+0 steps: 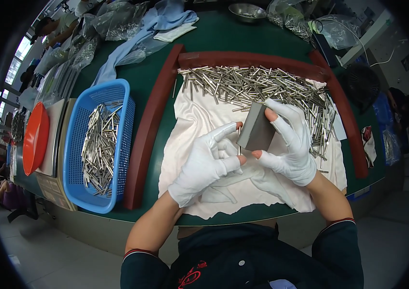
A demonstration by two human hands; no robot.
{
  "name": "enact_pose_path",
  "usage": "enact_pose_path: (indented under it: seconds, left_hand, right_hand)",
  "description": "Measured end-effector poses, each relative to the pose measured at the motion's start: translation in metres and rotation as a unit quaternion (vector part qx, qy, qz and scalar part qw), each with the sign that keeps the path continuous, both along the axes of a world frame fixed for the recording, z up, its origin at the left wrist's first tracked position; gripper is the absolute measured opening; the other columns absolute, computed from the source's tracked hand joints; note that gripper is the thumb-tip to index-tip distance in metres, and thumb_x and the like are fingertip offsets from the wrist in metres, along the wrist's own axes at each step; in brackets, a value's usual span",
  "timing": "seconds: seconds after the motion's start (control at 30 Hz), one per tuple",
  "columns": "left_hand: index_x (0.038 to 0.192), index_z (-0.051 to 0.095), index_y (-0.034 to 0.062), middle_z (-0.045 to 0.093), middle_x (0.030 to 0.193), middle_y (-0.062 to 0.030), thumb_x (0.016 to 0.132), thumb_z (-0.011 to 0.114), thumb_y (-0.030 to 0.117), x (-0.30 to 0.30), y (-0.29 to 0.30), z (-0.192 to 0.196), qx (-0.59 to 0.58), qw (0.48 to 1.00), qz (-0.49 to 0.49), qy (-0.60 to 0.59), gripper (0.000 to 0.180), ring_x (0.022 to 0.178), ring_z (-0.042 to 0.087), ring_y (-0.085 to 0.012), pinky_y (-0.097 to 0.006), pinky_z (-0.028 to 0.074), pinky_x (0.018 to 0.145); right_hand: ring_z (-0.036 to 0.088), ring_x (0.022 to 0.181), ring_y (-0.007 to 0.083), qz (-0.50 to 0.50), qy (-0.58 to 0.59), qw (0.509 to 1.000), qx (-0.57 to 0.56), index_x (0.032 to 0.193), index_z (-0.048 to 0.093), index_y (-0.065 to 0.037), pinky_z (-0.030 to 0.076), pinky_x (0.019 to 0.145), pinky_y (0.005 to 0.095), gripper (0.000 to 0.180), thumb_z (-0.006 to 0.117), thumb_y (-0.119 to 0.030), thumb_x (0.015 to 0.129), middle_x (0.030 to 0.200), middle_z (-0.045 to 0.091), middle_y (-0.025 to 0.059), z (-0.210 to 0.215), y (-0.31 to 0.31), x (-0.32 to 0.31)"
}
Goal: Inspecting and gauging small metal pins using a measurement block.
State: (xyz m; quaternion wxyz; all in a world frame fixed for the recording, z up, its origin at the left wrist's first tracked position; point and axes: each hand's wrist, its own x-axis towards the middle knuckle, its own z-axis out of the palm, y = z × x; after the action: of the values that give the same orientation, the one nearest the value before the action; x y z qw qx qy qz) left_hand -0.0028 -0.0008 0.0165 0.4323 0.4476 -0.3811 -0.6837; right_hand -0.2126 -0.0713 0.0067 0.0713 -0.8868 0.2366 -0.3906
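My left hand (207,164), in a white glove with cut fingertips, pinches a thin metal rod (239,141) upright between thumb and forefinger. My right hand (291,142), gloved the same way, grips a grey rectangular block (256,127) and holds it against the rod. Both hands hover over a white cloth (199,115) spread on the green table. Behind the hands lies a pile of several short metal rods (257,86) on the cloth.
A dark red frame (149,125) borders the cloth on three sides. A blue mesh basket (81,188) with several rods stands at the left, an orange tray (36,137) beyond it. A metal bowl (247,10), plastic bags and a blue cloth (142,33) lie at the back.
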Motion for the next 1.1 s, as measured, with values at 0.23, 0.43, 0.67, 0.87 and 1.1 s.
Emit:
enact_pose_path:
  seconds: [0.23, 0.43, 0.67, 0.87, 1.1]
  left_hand:
    - [0.141, 0.038, -0.0062, 0.064, 0.08, -0.002, 0.081, 0.071, 0.004, 0.001, 0.0, -0.003, 0.011, 0.997, 0.001, 0.079, 0.07, 0.069, 0.061, -0.0056, -0.018, 0.046, 0.063]
    - [0.141, 0.038, -0.0069, 0.065, 0.08, -0.0039, 0.079, 0.073, 0.003, 0.002, -0.001, -0.003, 0.023, 0.997, 0.005, 0.076, 0.072, 0.071, 0.062, -0.0081, -0.02, 0.05, 0.064]
    - [0.14, 0.039, -0.0076, 0.064, 0.078, -0.0019, 0.079, 0.075, 0.006, 0.003, -0.001, -0.003, 0.02, 0.998, -0.005, 0.064, 0.072, 0.07, 0.062, -0.0073, -0.018, 0.046, 0.06]
    - [0.141, 0.038, -0.0083, 0.063, 0.077, -0.0016, 0.079, 0.076, 0.008, 0.004, -0.003, -0.004, 0.03, 0.998, -0.017, 0.059, 0.075, 0.068, 0.061, -0.0071, -0.018, 0.044, 0.059]
    - [0.141, 0.038, -0.0071, 0.064, 0.08, -0.0023, 0.079, 0.076, 0.01, 0.004, -0.003, -0.005, 0.026, 0.997, -0.036, 0.062, 0.074, 0.069, 0.062, -0.0062, -0.017, 0.044, 0.057]
  right_hand:
    - [0.05, 0.109, 0.0336, -0.028, -0.002, 0.999, 0.024, 0.132, 0.051, -0.006, 0.042, 0.092, 0.0438, 0.076, 0.08, -0.027, 0.065, 0.129, 0.052, 0.0146, 0.003, 0.006, 0.002]
    - [0.05, 0.108, 0.0329, -0.069, 0.018, 0.997, -0.027, 0.13, 0.052, -0.005, 0.042, 0.092, 0.0432, 0.075, 0.08, -0.026, 0.064, 0.126, 0.053, 0.013, 0.007, 0.011, 0.005]
    - [0.049, 0.108, 0.0317, -0.049, 0.003, 0.998, 0.037, 0.128, 0.053, -0.003, 0.042, 0.092, 0.0422, 0.074, 0.08, -0.022, 0.061, 0.127, 0.052, 0.0122, 0.01, 0.014, 0.005]
    - [0.049, 0.109, 0.0316, -0.055, 0.016, 0.997, 0.045, 0.128, 0.053, -0.003, 0.041, 0.092, 0.0417, 0.074, 0.081, -0.022, 0.062, 0.126, 0.052, 0.0121, 0.012, 0.013, 0.004]
    - [0.049, 0.109, 0.0316, -0.067, -0.002, 0.996, 0.059, 0.128, 0.053, -0.004, 0.041, 0.093, 0.042, 0.075, 0.081, -0.022, 0.061, 0.126, 0.052, 0.0123, 0.012, 0.013, 0.004]
